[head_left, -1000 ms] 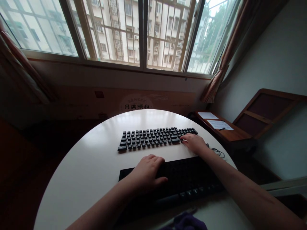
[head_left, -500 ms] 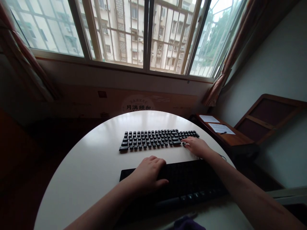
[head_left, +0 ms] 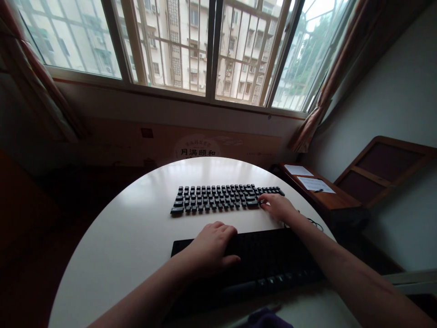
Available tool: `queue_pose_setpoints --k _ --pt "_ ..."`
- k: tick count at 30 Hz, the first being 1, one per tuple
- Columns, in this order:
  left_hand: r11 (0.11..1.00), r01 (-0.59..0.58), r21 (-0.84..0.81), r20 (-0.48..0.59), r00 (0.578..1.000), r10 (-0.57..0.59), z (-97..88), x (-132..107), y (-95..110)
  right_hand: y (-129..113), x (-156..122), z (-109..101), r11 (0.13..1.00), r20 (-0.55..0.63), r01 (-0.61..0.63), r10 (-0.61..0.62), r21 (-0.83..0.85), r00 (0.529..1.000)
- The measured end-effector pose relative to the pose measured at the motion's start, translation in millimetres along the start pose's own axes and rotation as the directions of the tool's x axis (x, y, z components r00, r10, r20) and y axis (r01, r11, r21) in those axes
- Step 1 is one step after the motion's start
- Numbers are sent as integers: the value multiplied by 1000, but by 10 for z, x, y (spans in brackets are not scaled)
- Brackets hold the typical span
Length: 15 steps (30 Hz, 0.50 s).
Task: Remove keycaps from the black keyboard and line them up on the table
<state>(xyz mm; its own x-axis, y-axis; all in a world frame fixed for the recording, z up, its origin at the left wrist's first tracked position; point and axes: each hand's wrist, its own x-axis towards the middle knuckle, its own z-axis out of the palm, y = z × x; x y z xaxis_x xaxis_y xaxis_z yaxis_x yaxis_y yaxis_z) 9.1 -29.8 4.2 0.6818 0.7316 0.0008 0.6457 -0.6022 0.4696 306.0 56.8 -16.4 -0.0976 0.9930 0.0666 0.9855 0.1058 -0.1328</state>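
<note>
Rows of black keycaps [head_left: 218, 198] lie in a keyboard-shaped block at the middle of a round white table [head_left: 129, 237]. Nearer to me lies a black keyboard base [head_left: 273, 255], mostly bare of keys. My left hand [head_left: 208, 250] rests palm down on the base's left part, fingers loosely bent and thumb out. My right hand [head_left: 278, 207] reaches to the right end of the keycap block. Its fingertips are pressed together against the last keycaps, and what they pinch is too small to make out.
A purple cloth [head_left: 266, 319] lies at the table's near edge. A thin black cable [head_left: 312, 222] trails off the right rim. To the right stands a low wooden side table [head_left: 341, 200] with sheets of paper [head_left: 316, 184], then a wooden frame [head_left: 385, 168] against the wall. Behind is a barred window.
My right hand drew slightly back from the keycaps' right end, then returned to it. The left hand stays on the keyboard base. The view tilted up a little.
</note>
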Motion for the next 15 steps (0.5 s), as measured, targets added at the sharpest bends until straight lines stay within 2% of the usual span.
queue_pose_setpoints --k 7,9,11,13,15 --pt "1000 -12 11 16 1000 12 -37 -18 37 34 -54 7 999 -86 12 -8 41 996" --pt "1000 -6 11 21 1000 5 -46 -23 42 -9 -100 -87 998 -158 17 -7 63 987" --pt "1000 -10 14 16 1000 10 -42 -20 34 -105 -208 -286 995 -250 23 2 97 968" --pt "1000 -22 19 6 1000 22 -28 -9 13 -219 -442 -602 986 -375 54 9 157 927" --pt "999 -35 38 -6 999 35 -8 6 -15 -273 -849 -1002 919 -638 246 9 310 770"
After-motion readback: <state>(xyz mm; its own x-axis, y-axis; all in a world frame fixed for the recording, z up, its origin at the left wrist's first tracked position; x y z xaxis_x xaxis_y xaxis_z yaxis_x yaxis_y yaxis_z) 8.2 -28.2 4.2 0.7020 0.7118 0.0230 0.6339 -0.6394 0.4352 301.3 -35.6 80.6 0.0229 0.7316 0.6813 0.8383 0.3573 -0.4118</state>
